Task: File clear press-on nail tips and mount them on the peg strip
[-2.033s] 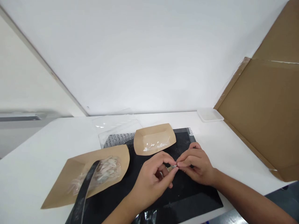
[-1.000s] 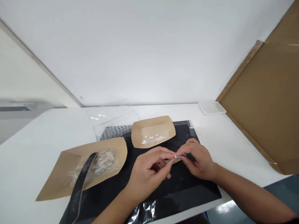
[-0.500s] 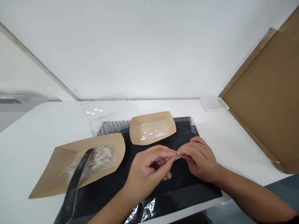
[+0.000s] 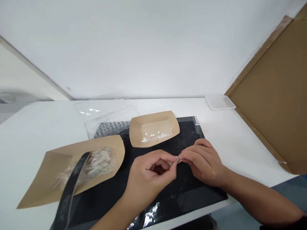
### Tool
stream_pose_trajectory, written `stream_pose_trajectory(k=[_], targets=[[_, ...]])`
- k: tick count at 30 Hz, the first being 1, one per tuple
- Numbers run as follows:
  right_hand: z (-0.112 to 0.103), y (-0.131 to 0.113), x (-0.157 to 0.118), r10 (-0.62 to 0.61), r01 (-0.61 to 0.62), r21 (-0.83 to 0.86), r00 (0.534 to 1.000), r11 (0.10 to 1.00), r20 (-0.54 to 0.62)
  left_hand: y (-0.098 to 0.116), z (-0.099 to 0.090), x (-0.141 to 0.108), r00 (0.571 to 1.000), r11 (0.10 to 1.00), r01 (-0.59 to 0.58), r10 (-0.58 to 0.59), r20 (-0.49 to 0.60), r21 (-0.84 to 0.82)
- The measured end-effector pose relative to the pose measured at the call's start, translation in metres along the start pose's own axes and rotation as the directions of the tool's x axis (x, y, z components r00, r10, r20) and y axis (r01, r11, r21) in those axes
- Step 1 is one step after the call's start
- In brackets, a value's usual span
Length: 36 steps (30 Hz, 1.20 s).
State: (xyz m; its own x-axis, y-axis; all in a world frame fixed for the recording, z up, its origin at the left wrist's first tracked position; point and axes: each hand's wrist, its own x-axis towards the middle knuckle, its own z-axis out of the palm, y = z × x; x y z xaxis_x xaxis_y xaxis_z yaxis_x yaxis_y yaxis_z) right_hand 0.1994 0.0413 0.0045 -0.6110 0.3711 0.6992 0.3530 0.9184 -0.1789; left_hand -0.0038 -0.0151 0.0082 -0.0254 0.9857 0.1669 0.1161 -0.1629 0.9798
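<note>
My left hand (image 4: pixel 152 175) pinches with thumb and forefinger at a tiny pale piece (image 4: pixel 177 158), too small to name. My right hand (image 4: pixel 203 163) meets it from the other side, its fingertips closed on the same spot. Both hands are just above the black mat (image 4: pixel 189 191). Behind them sits a brown paper tray (image 4: pixel 135 123) with several small white bits (image 4: pixel 152 134) in it. To the left, a larger brown paper tray (image 4: pixel 55 155) holds a heap of clear, thin strips (image 4: pixel 102 161).
A black strap-like strip (image 4: pixel 68 195) slants across the left tray. Clear plastic sheets (image 4: pixel 103 110) lie at the back left. A translucent shallow container (image 4: pixel 220 103) stands at the back right, beside a tall cardboard panel (image 4: pixel 271 86). A white wall (image 4: pixel 148 48) closes the far side.
The view has shifted slightly, so the trays appear further left. Both hands stay fingertip to fingertip, with the left hand's curled fingers drawn in a little.
</note>
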Motion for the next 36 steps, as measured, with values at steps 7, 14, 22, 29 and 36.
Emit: stream_pose_trajectory(k=[7,14,22,29,36], targets=[[0.002,-0.001,-0.002,0.012,-0.012,0.011,1.000,1.000,0.023,0.002,0.005,-0.001,0.996,0.997,0.074,-0.076,-0.051,-0.028],[0.003,-0.002,-0.002,0.018,-0.019,0.029,0.999,0.999,0.029,0.000,0.004,-0.002,0.993,0.994,0.107,-0.109,-0.049,-0.032],[0.002,-0.002,0.001,0.036,-0.037,0.047,0.999,0.998,0.018,0.002,0.003,0.000,0.991,0.990,0.130,-0.132,-0.034,-0.059],[0.004,-0.001,0.005,0.085,-0.084,0.109,0.996,0.990,0.000,0.004,0.002,0.000,0.988,0.980,0.155,-0.155,0.006,-0.127],[0.005,0.001,0.001,0.166,-0.172,0.216,0.985,0.961,0.046,0.010,0.001,0.002,0.974,0.964,0.225,-0.224,0.020,-0.144]])
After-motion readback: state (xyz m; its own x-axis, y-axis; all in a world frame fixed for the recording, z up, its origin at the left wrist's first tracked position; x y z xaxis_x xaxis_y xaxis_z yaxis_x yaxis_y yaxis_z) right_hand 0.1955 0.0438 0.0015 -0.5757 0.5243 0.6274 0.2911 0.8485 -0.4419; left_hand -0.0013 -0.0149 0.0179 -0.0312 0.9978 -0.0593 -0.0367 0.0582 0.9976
